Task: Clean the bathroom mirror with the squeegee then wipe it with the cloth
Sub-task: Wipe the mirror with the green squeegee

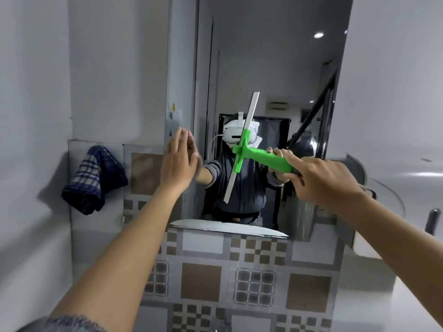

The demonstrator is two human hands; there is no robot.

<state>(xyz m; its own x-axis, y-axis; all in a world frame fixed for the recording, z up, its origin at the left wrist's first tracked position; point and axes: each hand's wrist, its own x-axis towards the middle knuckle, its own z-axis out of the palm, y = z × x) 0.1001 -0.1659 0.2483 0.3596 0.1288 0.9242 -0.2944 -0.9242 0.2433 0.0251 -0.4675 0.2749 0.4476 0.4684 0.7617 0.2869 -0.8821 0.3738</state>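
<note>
A person's two bare arms reach forward toward a tall, frameless rectangular bathroom mirror fixed to a grey wall. The right hand, at about three o'clock from the centre of the view, is clenched around the bright green plastic handle of a squeegee, with the index finger stretched along the top of the grip. The squeegee's long pale blade is tilted, running from roughly one o'clock down to seven o'clock, and lies against or just in front of the glass; contact cannot be told for certain. The left hand, at about nine o'clock from the squeegee, is released and flat, fingers straight and together, palm laid on the mirror's left edge where it meets its own reflection. A dark blue and white checked cloth hangs bunched on the wall farther toward nine o'clock, well apart from both hands. Below the mirror, at six o'clock, runs a wall of grey and brown patterned square tiles. A curved glass shelf sticks out at three o'clock.
</note>
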